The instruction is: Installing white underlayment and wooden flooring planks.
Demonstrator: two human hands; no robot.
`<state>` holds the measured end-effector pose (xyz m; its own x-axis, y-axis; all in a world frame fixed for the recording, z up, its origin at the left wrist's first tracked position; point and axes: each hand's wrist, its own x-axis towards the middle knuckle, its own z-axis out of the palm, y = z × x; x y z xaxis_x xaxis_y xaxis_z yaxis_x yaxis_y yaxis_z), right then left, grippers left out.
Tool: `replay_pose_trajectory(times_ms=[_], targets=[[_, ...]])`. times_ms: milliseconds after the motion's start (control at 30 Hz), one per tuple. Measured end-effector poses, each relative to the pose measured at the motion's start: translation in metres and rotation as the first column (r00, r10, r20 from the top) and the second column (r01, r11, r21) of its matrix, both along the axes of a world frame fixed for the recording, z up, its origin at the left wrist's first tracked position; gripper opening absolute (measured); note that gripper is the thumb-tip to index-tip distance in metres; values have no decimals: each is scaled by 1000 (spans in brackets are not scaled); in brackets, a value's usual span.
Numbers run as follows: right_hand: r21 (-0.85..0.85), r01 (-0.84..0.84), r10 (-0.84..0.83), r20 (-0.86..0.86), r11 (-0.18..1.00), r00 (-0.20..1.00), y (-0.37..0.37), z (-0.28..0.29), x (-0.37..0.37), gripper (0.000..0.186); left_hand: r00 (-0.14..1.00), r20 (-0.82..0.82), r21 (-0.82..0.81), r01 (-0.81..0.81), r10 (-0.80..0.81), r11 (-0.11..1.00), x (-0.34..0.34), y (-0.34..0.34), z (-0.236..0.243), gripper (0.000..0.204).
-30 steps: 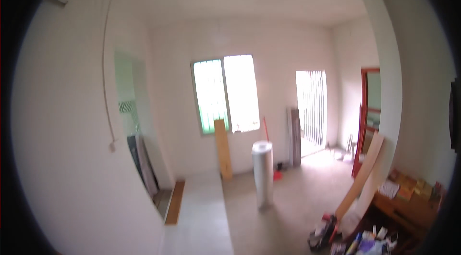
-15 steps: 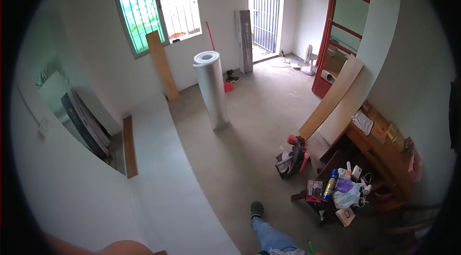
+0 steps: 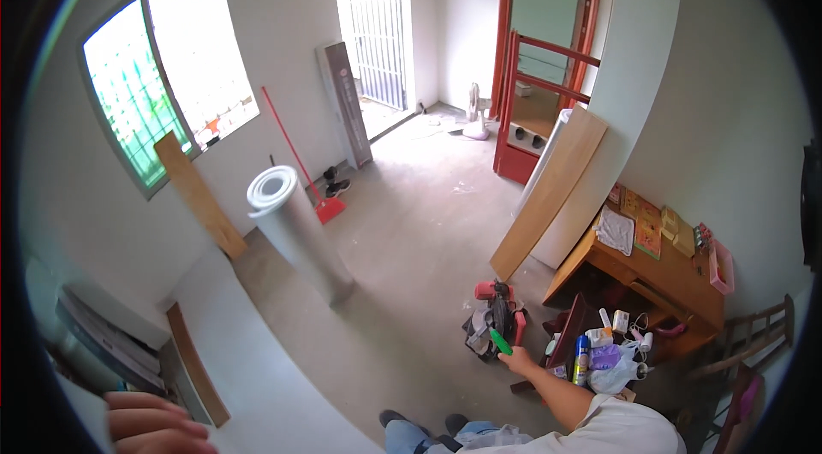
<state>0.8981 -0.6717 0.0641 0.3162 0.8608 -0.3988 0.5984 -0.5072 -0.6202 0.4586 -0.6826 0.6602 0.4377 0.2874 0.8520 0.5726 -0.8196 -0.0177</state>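
My right hand [image 3: 516, 359] reaches forward at the lower right, fingers wrapped round a slim green tool [image 3: 501, 341] whose kind I cannot make out. Just beyond it, a red and black power tool [image 3: 495, 304] rests on the floor. At the lower left edge my left hand [image 3: 154, 427] shows only its fingers, side by side and stretched out, with nothing visible in them; its thumb and palm are hidden. Near it a pale sheet [image 3: 248, 360] covers a strip of floor, and a brown plank [image 3: 199, 368] lies along that sheet's wall side.
A silver foam roll [image 3: 304, 240] stands upright on the concrete floor. Boards lean by the window [image 3: 199, 197] and the pillar [image 3: 552, 193]. At right are a wooden desk [image 3: 578, 270] and a stool piled with a plastic bag [image 3: 615, 375] and a spray can [image 3: 581, 360].
My view has swung to the right. My right arm has come into view, bringing the green tool forward from the lower edge. The left hand's fingers now show at the lower left.
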Motion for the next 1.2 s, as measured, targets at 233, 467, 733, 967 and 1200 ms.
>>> replay_pose_trajectory(times_ms=[233, 467, 733, 967, 1200], targets=[[155, 223, -238, 87, 962, 967, 96, -80, -11, 47, 897, -157, -846, -338, 413, 412, -79, 223, -358, 26], [-475, 663, -715, 95, 579, 693, 24, -73, -87, 56, 948, 172, -940, 239, 269, -242, -79, 350, -534, 36], [-594, 711, -922, -164, 376, 350, 75, -119, -159, 26, 852, -425, -856, -268, -307, 442, -24, 687, -484, 36], [-561, 762, -893, -447, 323, 50, 361, -99, -57, 20, 871, -355, -909, -235, -341, 345, 93, 839, -467, 37], [-184, 597, -613, -408, 781, 677, 679, 16, 100, 25, 939, -147, -989, -148, -311, 21, 119, 945, -490, 40]])
